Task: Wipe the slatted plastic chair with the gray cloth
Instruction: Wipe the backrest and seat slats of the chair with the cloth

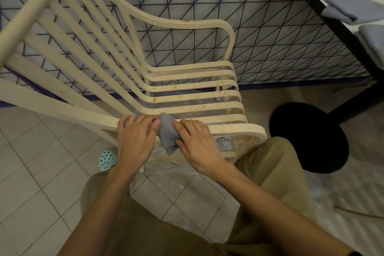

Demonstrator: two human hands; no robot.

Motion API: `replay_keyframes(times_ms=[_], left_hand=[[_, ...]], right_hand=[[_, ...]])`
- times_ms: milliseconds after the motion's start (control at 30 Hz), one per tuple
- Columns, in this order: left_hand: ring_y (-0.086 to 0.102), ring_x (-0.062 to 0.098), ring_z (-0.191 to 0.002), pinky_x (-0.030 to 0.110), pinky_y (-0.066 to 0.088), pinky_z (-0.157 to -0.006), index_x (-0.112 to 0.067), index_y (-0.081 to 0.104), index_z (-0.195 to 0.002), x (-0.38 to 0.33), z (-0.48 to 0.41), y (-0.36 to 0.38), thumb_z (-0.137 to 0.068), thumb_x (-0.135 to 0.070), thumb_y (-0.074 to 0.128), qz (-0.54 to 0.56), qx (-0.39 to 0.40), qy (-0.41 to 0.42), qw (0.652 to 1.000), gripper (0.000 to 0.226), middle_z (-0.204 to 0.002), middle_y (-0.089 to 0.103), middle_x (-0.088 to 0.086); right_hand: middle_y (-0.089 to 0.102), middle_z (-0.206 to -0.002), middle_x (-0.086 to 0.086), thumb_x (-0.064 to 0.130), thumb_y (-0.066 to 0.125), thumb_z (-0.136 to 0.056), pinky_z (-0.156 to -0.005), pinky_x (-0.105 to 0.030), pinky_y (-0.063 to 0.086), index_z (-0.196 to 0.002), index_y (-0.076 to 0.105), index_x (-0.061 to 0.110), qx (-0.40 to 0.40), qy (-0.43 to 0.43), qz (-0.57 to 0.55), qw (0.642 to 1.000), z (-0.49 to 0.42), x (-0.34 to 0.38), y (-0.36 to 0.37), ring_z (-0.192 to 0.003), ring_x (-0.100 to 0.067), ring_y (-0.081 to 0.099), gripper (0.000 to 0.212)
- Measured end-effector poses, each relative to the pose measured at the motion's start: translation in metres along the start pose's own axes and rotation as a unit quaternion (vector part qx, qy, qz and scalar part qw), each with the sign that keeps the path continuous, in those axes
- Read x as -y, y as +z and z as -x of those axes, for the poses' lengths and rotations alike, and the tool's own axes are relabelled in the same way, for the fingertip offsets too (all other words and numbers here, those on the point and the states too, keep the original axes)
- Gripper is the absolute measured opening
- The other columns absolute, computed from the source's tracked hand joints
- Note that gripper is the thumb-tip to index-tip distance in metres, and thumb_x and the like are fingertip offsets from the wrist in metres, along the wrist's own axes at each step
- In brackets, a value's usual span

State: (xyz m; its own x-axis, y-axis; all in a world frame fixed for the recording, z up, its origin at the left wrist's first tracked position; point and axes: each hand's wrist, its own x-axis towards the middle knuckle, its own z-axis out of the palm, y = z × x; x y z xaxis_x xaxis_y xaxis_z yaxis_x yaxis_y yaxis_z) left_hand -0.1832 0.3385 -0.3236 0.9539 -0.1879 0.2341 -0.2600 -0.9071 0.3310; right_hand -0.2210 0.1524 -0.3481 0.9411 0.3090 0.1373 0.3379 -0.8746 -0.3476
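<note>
**Head view: two hands on the near armrest**

At near left sits a mint perforated shoe [108, 159]. The left hand [136, 137] curls its fingers over the near armrest [239, 129] of the slatted plastic chair [187, 75], fingertips touching the gray cloth [168, 134]. That cloth lies bunched on the armrest, between the hands. The right hand [195, 143] pinches it between thumb and fingers. The seat slats carry orange stains [154, 100].

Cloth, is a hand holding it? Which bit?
The right hand pinches the cloth by its right edge. The left hand grips the near arm of the chair.
</note>
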Motion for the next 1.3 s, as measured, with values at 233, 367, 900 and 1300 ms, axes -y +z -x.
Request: replay_keyframes(times_ms=[233,367,900,1300], left_hand=[[0.052,0.015,-0.096,0.034,0.024,-0.095,-0.026,0.068,-0.104,0.003,0.004,0.004,-0.097,-0.041,0.036,-0.063,0.013,0.017,0.998,0.036,-0.1,0.068,-0.008],[0.052,0.016,-0.096,0.036,0.024,-0.096,-0.026,0.068,-0.101,0.001,0.004,0.003,-0.097,-0.04,0.036,-0.063,0.009,0.009,0.998,0.035,-0.098,0.068,-0.009],[0.052,0.017,-0.095,0.034,0.023,-0.096,-0.025,0.069,-0.098,0.0,0.004,0.008,-0.096,-0.038,0.038,-0.046,-0.014,0.007,0.999,0.034,-0.095,0.068,-0.008],[0.06,0.019,-0.071,0.035,0.033,-0.081,-0.024,0.066,-0.085,-0.029,-0.026,0.014,-0.097,-0.029,0.045,0.008,0.025,0.005,1.0,0.025,-0.072,0.067,-0.006]], right_hand=[[0.068,-0.101,-0.011,0.05,0.027,-0.103,-0.076,-0.038,0.04,-0.101,0.063,0.011,0.049,0.133,0.041,0.989,-0.041,0.014,-0.021,-0.095,-0.031,0.062,0.053],[0.068,-0.106,-0.015,0.043,0.032,-0.102,-0.072,-0.035,0.034,-0.105,0.065,0.01,0.124,0.167,0.002,0.978,-0.064,0.014,-0.023,-0.099,-0.035,0.062,0.047],[0.069,-0.089,-0.009,0.038,0.031,-0.104,-0.073,-0.04,0.046,-0.092,0.063,0.015,0.029,0.108,0.065,0.992,-0.022,-0.02,-0.028,-0.082,-0.032,0.062,0.041],[0.067,-0.086,-0.005,0.041,0.024,-0.101,-0.065,-0.034,0.032,-0.092,0.06,0.016,-0.018,0.02,0.055,0.998,-0.016,-0.027,-0.017,-0.077,-0.028,0.061,0.045]])
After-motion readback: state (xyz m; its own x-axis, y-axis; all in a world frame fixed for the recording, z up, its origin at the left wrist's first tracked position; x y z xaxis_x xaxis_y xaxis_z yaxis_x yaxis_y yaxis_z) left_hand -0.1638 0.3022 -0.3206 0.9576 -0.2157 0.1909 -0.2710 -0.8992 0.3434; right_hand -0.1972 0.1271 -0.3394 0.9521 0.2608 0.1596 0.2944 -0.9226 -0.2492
